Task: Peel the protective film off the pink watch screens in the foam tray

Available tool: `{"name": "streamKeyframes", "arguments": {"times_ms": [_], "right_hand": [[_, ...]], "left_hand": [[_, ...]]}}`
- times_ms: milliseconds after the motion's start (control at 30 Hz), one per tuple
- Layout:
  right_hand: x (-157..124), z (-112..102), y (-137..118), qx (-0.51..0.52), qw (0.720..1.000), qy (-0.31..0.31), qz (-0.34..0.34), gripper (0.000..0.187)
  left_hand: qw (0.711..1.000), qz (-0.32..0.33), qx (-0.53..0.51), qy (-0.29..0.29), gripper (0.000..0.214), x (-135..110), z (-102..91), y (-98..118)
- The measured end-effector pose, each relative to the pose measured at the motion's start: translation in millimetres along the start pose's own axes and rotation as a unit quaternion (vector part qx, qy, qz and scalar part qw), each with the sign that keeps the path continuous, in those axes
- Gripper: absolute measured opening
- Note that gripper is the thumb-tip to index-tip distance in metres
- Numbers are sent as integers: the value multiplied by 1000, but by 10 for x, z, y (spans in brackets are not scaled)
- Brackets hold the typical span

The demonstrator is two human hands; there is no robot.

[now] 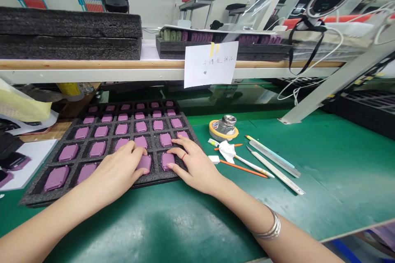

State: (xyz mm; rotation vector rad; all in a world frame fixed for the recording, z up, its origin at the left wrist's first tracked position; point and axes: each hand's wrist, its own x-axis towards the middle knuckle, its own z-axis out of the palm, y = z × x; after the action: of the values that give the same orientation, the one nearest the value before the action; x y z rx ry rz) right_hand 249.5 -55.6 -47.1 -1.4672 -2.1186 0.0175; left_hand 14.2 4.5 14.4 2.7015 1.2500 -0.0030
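Observation:
A black foam tray [156,168] lies on the green table, and its square pockets hold rows of small purple pieces that look like watch cases. My left hand [119,168] reaches over the front rows, thumb and fingers bent around a purple watch case [144,164] in the front row. Beside it, my right hand [197,166] has its thumb and index finger against the edges of another purple watch case [167,159] in the adjacent pocket. Its other fingers rest over the tray's right column, partly covering the pieces there. Both held cases still sit in their pockets.
Right of the tray lie a tape roll [216,131] with a metal pump bottle [228,122], a white cloth-wrapped stick [227,152], an orange stick [243,168] and a light blade-like tool [277,172]. A shelf [92,74] with foam trays crosses above; a slanted post [324,86] stands right.

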Motion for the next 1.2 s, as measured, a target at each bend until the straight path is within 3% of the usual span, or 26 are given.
{"name": "streamKeyframes", "arguments": {"times_ms": [333,533,733,1000,1100,1200], "right_hand": [[-2,-16,-18,-4,1000,-6,2,33],[-10,2,3,-1,1000,-7,1,34],[-20,-3,9,0,1000,-5,-6,34],[-17,19,21,8,1000,13,-15,29],[4,-53,66,18,999,35,-13,33],[28,-184,145,26,997,65,19,23]], "left_hand": [[999,-18,-32,-18,18,-4,-26,46],[996,-30,-67,-45,47,-13,18,49],[997,-13,-55,-59,35,-35,-2,60],[1000,1,-9,-30,36,-32,-23,112],[1000,11,8,-17,35,-31,-33,117],[1000,6,21,-7,38,-51,-99,77]]}}
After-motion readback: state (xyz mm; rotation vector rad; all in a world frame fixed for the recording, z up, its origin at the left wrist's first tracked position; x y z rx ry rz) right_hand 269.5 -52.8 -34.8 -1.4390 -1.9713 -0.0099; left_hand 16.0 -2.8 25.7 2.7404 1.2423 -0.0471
